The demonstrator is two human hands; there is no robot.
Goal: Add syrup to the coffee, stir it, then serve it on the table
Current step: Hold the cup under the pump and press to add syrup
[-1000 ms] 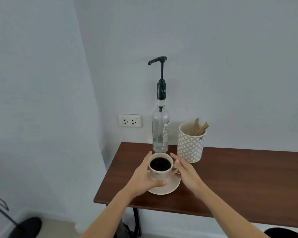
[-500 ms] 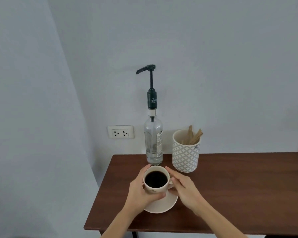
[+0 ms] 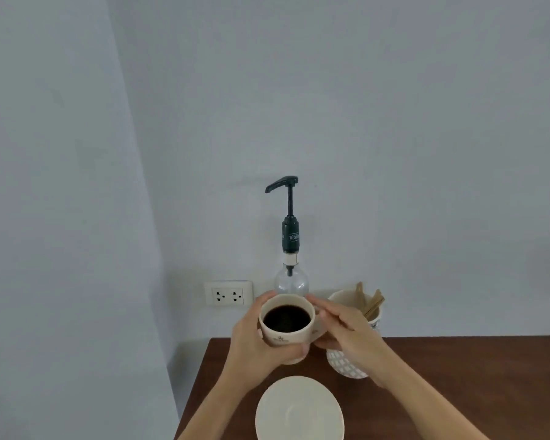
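A cream coffee cup (image 3: 286, 336) full of black coffee is held in the air above the brown table (image 3: 458, 392). My left hand (image 3: 254, 347) wraps its left side and bottom. My right hand (image 3: 350, 341) grips its right side, covering the handle. Its cream saucer (image 3: 299, 411) lies bare on the table below. The clear syrup bottle (image 3: 291, 281) with a dark pump (image 3: 281, 184) stands behind the cup against the wall; its lower half is hidden by the cup.
A white patterned holder (image 3: 346, 366) with wooden stir sticks (image 3: 372, 304) stands right of the bottle, partly behind my right hand. A wall socket (image 3: 228, 293) sits at left. The table's left edge runs close to the saucer.
Both hands have lifted the cup off the saucer and up toward the pump bottle. The saucer stays on the table. The camera has tilted upward.
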